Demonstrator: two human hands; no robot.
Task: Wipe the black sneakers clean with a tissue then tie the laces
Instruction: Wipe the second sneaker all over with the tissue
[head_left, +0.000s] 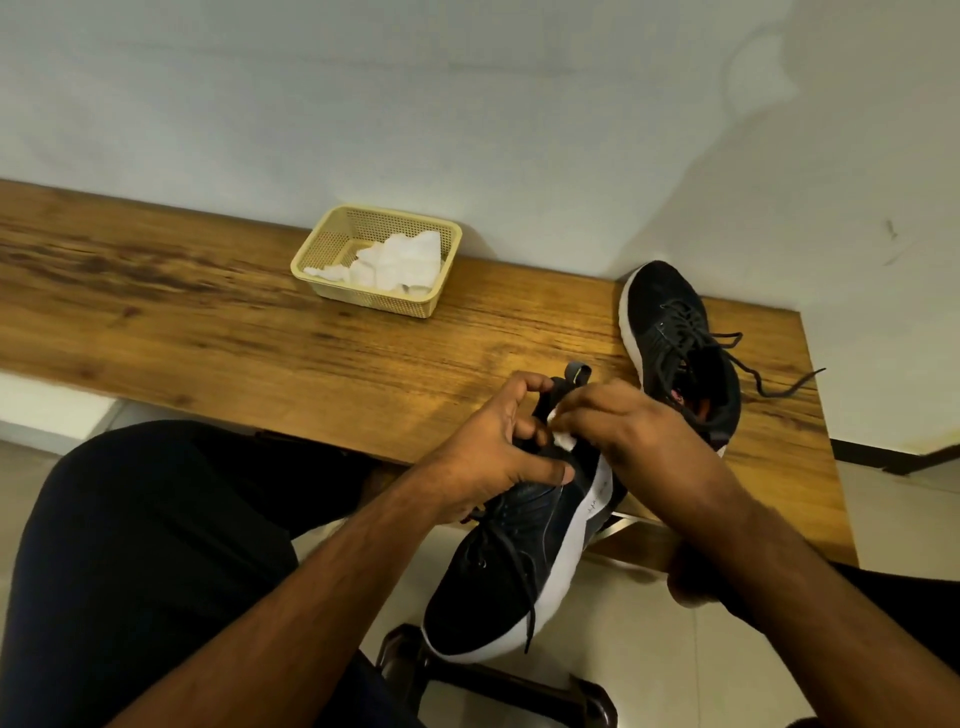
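While the left hand (493, 447) curls around the heel end of the black sneaker (511, 561) to hold it up, the right hand (618, 421) pinches a small white tissue (563, 434) against the back of the shoe. This shoe hangs in the air, just off the near edge of the table (260, 332), with its toe pointing down at the floor (649, 649). It could slip and drop, because only the heel is held and most of the shoe hangs below the hands. Its loose lace (530, 597) dangles under the hands and could catch on a finger. The tissue is small and thin, so it might tear or fall if it is rubbed hard. The other sneaker (680, 353) lies on the table just past the right hand, and its untied laces reach near the table's far edge. A swinging elbow might knock it. The table is brown wood. Far off to the left of the hands sits a yellow basket (322, 244) with more tissues. A pale wall (467, 104) stands behind.
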